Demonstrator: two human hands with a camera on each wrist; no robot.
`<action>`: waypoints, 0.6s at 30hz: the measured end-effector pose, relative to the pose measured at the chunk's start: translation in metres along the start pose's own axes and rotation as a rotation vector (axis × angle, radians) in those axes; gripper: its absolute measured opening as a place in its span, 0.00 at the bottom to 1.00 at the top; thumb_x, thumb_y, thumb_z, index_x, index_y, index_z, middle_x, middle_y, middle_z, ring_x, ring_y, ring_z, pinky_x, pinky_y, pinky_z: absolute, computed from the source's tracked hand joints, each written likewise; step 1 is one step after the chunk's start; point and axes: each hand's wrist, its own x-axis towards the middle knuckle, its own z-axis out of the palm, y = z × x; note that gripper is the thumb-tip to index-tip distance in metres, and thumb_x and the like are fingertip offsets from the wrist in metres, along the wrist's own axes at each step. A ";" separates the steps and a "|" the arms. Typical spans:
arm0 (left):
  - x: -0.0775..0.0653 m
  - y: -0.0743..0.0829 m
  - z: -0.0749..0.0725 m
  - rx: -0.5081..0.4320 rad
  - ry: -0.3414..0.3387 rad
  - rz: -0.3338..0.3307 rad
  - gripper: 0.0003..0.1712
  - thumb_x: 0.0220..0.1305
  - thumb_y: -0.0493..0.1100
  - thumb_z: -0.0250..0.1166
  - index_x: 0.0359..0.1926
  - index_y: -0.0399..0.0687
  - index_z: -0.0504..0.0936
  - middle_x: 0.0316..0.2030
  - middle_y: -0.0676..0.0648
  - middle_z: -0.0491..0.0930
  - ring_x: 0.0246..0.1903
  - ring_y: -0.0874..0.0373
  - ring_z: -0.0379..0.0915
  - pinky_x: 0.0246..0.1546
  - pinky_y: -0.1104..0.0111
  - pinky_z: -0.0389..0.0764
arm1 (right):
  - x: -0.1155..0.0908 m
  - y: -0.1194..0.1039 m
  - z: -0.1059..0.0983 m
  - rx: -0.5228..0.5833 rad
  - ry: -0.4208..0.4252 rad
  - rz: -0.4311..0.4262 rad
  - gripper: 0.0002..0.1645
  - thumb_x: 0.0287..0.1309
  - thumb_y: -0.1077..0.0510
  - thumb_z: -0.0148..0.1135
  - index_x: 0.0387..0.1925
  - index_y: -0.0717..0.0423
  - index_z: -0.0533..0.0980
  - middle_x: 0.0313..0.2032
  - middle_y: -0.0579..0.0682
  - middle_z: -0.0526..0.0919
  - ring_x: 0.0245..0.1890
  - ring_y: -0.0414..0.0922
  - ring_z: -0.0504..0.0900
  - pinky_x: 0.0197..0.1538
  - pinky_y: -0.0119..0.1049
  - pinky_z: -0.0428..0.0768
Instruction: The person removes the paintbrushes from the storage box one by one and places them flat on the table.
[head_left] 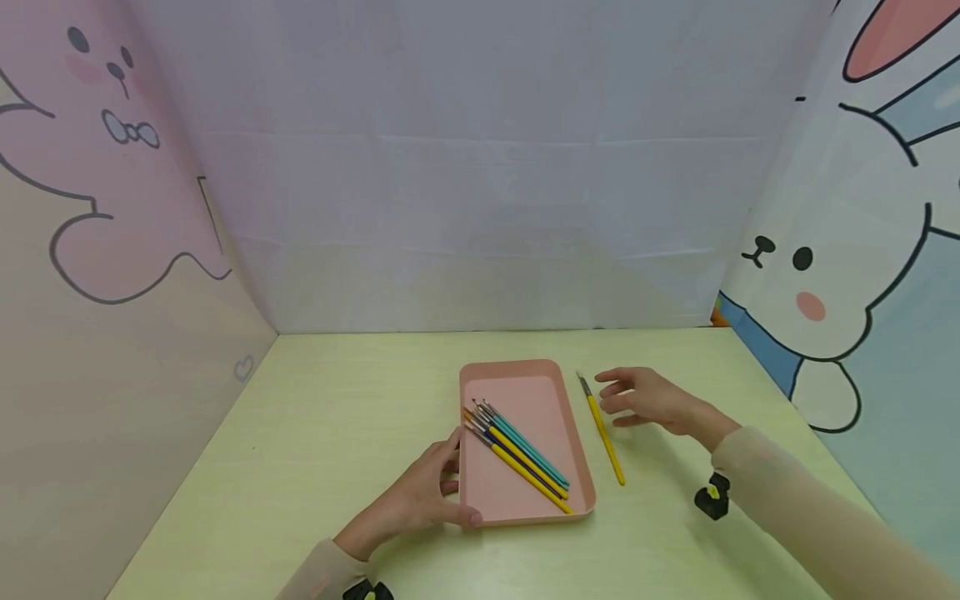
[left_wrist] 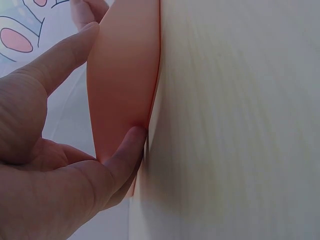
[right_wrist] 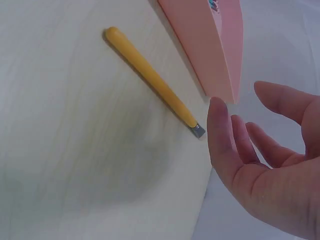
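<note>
A pink rectangular tray (head_left: pixel 491 493) lies on the table, holding a slanting bundle of several paintbrushes (head_left: pixel 525 454) with yellow, dark blue and teal handles. My left hand (head_left: pixel 420 496) grips the tray's near left part. In the left wrist view its thumb (left_wrist: pixel 75 47) touches the tray's outer wall (left_wrist: pixel 125 65), and a fingertip (left_wrist: pixel 134 137) sits at the lower edge. To the right of the tray, a single yellow paintbrush (head_left: pixel 603 433) lies on the table. My right hand (head_left: pixel 652 400) hovers beside that brush's bristle end, fingers spread and loosely bent, nothing between them.
The pale wooden table (head_left: pixel 337 400) extends on both sides of the tray. A white sheet (head_left: pixel 480 208) closes off the back. Panels with cartoon animals stand at the left and right, among them a white rabbit (head_left: pixel 847 250).
</note>
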 end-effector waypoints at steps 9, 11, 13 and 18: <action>0.000 0.000 0.000 -0.010 -0.004 0.005 0.76 0.51 0.47 0.87 0.87 0.47 0.42 0.69 0.35 0.63 0.62 0.45 0.75 0.61 0.64 0.84 | -0.004 -0.031 0.016 -0.162 -0.064 -0.174 0.37 0.71 0.62 0.67 0.75 0.66 0.66 0.61 0.69 0.75 0.52 0.54 0.85 0.54 0.49 0.89; -0.001 -0.001 0.000 -0.009 -0.004 0.006 0.76 0.51 0.46 0.87 0.87 0.47 0.42 0.70 0.35 0.63 0.62 0.46 0.75 0.61 0.64 0.84 | -0.003 -0.036 0.021 -0.197 -0.074 -0.201 0.37 0.70 0.62 0.67 0.75 0.65 0.67 0.61 0.68 0.76 0.50 0.51 0.85 0.53 0.47 0.89; -0.001 -0.001 0.000 -0.017 -0.006 0.007 0.76 0.51 0.46 0.87 0.87 0.47 0.42 0.70 0.35 0.62 0.63 0.45 0.75 0.61 0.64 0.84 | -0.001 -0.041 0.025 -0.231 -0.081 -0.219 0.37 0.69 0.61 0.68 0.75 0.64 0.68 0.61 0.66 0.77 0.51 0.50 0.84 0.51 0.43 0.88; -0.001 -0.001 0.000 -0.034 -0.008 0.002 0.76 0.51 0.45 0.87 0.87 0.48 0.42 0.71 0.34 0.62 0.63 0.45 0.75 0.61 0.63 0.85 | 0.006 -0.050 0.037 -0.283 -0.100 -0.249 0.36 0.67 0.62 0.71 0.73 0.63 0.71 0.60 0.62 0.79 0.55 0.54 0.83 0.53 0.42 0.88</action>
